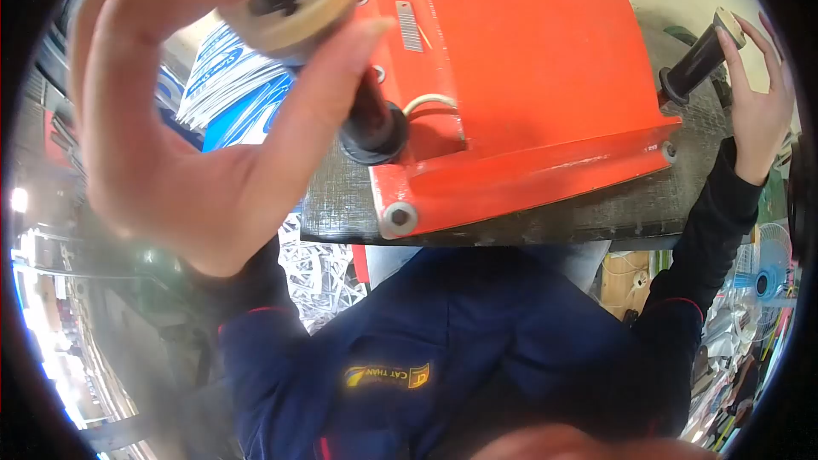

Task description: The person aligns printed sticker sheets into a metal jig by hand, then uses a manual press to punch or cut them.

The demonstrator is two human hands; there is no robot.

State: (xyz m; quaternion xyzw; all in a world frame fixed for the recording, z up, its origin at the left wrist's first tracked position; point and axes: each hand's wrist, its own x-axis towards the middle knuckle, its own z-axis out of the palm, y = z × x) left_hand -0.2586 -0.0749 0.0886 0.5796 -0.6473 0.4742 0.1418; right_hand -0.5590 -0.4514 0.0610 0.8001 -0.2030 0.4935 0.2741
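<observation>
Gripping 2 black handles, the left hand [196, 119] pinches the near handle [315, 0] and the right hand [758, 111] the far handle [699, 60]. Fingertip holds might slip, letting the red machine [528, 60] skid across the worktop [554, 221].

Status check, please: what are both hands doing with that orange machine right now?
Left hand wrapped on the near black grip, fingers over its pale end cap. Right hand touching the far black grip. Orange machine resting on the dark bench. Nothing blocking.

Workshop or small factory floor: orange sheet-metal machine housing [511, 60] on a dark workbench [545, 217], stacks of printed sheets [234, 77], cluttered shelves, worker in navy uniform jacket [443, 349].
</observation>
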